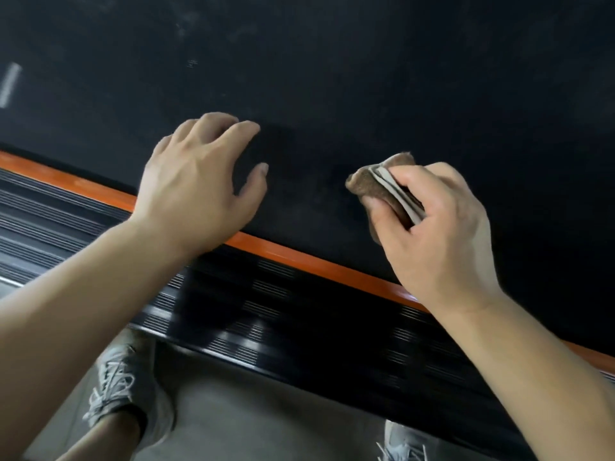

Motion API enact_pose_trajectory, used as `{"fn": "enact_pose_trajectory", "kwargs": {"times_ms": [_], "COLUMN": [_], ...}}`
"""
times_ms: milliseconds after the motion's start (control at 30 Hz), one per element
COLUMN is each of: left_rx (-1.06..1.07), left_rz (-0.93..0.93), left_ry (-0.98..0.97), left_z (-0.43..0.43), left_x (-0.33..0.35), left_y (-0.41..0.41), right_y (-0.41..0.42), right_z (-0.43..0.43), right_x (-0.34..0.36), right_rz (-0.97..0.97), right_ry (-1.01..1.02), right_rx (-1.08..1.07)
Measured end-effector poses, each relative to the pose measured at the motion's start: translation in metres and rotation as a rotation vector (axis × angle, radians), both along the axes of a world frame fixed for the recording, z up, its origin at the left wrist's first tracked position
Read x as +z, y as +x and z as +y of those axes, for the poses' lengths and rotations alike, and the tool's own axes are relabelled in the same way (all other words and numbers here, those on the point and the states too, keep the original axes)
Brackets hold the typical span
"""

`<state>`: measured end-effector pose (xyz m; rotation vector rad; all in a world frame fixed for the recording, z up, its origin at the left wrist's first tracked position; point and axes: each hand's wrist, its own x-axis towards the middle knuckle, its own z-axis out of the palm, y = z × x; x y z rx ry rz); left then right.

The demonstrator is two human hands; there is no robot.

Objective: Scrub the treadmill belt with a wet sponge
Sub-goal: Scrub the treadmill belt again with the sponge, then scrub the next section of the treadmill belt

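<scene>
The black treadmill belt (349,78) fills the upper part of the view, with faint pale smudges near its far left. My right hand (439,234) grips a folded brown and pale sponge (382,188) and holds it against the belt near the orange edge. My left hand (199,181) lies on the belt to the left of the sponge, fingers spread and lightly bent, holding nothing.
An orange strip (299,257) runs diagonally along the belt's near edge, with a black ribbed side rail (266,314) below it. Below the rail is grey floor (266,420) with my two grey laced shoes (123,387), one at lower left, one at the bottom right.
</scene>
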<state>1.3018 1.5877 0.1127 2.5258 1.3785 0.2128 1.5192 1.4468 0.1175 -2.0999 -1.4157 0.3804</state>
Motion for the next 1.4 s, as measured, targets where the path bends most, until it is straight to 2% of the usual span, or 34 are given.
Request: {"fn": "enact_pose_trajectory", "kwargs": {"times_ms": [300, 667, 933, 1133, 1400], "left_rx": [-0.029, -0.042, 0.049, 0.061, -0.001], "left_rz": [-0.018, 0.021, 0.017, 0.031, 0.058], "left_ry": [-0.028, -0.127, -0.158, -0.131, -0.162], "left_z": [0.103, 0.180, 0.219, 0.273, 0.384], "left_x": [-0.007, 0.002, 0.017, 0.017, 0.011], "left_y": [-0.118, -0.206, -0.252, -0.322, -0.439], "right_y": [-0.126, -0.235, -0.282, -0.343, -0.458], "right_z": [0.101, 0.185, 0.234, 0.299, 0.402], "right_x": [-0.010, -0.006, -0.006, -0.003, -0.006], "right_rz": [-0.001, 0.015, 0.001, 0.003, -0.018], "right_ry": [0.002, 0.008, -0.042, -0.039, -0.017], "right_rx": [-0.033, -0.085, 0.040, 0.117, 0.008]}}
